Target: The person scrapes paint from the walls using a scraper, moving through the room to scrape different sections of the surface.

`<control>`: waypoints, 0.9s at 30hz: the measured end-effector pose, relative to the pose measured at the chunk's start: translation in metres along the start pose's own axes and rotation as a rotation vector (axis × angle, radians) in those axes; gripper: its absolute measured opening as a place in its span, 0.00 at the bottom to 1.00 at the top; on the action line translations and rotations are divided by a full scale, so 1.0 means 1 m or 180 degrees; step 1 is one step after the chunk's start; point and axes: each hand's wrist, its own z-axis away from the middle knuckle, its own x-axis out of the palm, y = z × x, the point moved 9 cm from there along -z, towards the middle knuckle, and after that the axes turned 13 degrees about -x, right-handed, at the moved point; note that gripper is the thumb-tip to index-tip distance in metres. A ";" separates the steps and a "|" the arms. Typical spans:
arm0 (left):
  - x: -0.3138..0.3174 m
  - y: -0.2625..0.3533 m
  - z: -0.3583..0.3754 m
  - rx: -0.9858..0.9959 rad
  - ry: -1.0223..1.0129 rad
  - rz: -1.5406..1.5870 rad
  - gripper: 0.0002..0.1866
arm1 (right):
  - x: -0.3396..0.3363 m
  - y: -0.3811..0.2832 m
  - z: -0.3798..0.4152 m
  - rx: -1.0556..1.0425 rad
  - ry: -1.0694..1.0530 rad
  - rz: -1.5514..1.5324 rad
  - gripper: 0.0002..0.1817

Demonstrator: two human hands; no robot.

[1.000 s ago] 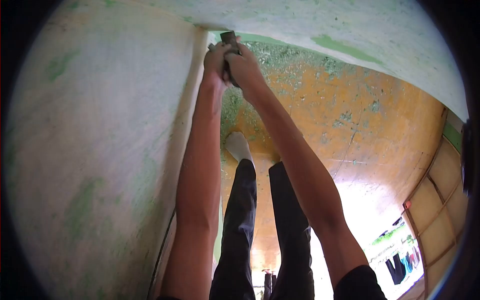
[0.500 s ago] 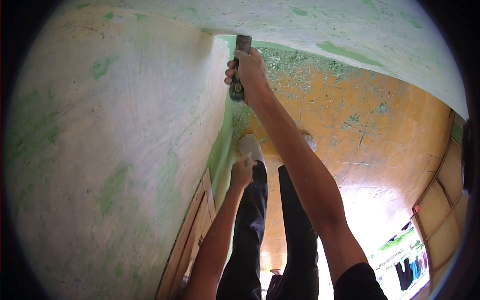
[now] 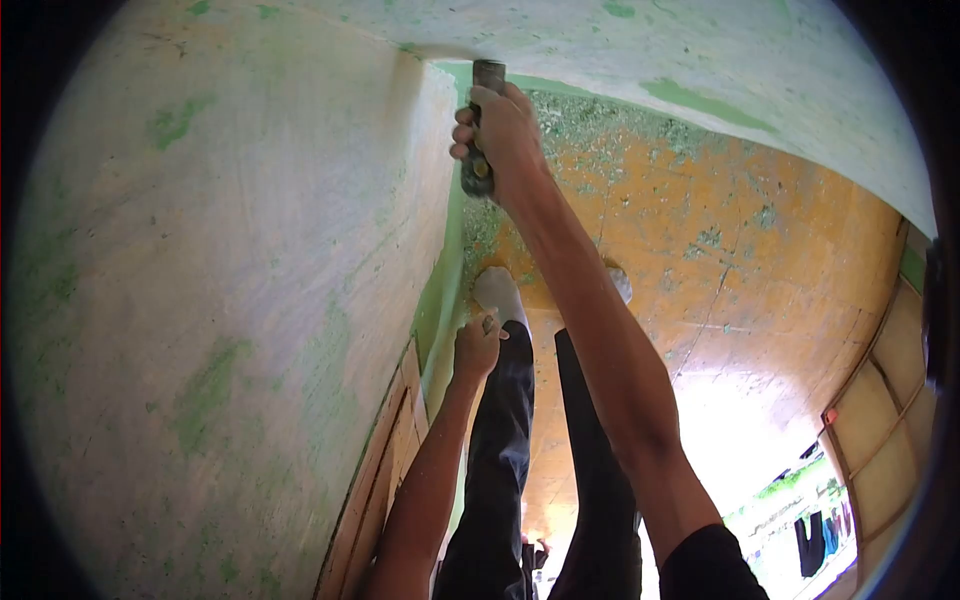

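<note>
Near the corner of the walls, my right hand (image 3: 510,135) is wrapped round a dark, elongated tool (image 3: 478,178), whose far end meets the wall at the top. My left hand (image 3: 477,345) is lower, in front of my leg, with its fingers curled; whether a small thing is in them is too blurred to tell. Beside both hands stands the left wall (image 3: 250,260), whitish with worn green patches. The upper wall (image 3: 640,60) has similar green patches.
Below is an orange floor (image 3: 660,260) strewn with greenish flakes. My feet in grey socks (image 3: 497,290) stand on it. A wooden frame (image 3: 385,460) lines the lower left wall. Bright light and hanging clothes (image 3: 812,545) show at the lower right, beside a tan panel (image 3: 870,430).
My right hand and the tool have shifted slightly up. My left hand has moved a little left and down. The view has shifted slightly against the left wall.
</note>
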 end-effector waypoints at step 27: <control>0.014 -0.038 -0.009 -0.0438 -0.0127 -0.0126 0.17 | -0.006 0.024 -0.015 -0.0016 -0.0074 0.0109 0.05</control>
